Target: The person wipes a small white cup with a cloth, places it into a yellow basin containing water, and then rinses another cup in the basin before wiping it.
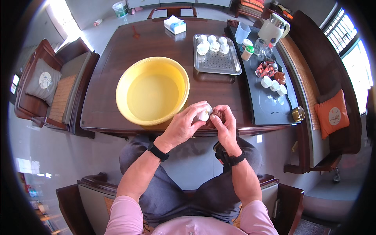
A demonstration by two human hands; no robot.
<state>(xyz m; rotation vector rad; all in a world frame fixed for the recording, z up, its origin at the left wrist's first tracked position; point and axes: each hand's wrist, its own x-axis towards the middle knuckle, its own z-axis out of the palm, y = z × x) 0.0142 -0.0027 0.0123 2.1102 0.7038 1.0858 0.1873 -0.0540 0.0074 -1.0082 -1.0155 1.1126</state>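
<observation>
My left hand (pixel 185 122) grips a small white teacup (pixel 203 115) above the near edge of the dark wooden table. Pinched in my right hand (pixel 226 127) is a bunched brown cloth (pixel 216 114), which touches or nearly touches the cup's side. Just left of my hands stands a large yellow plastic basin (pixel 182 102) with water in it. Beyond them a perforated metal tray (pixel 218 68) carries several white cups (pixel 214 46), gathered towards its far side.
A black tea tray (pixel 261 110) runs along the right, with white teacups (pixel 275 85), a brown clay teapot (pixel 280 77), glasses, a green-lidded toothpick holder (pixel 247 53) and an electric kettle (pixel 271 29). A tissue box (pixel 175 25) sits at the table's far side.
</observation>
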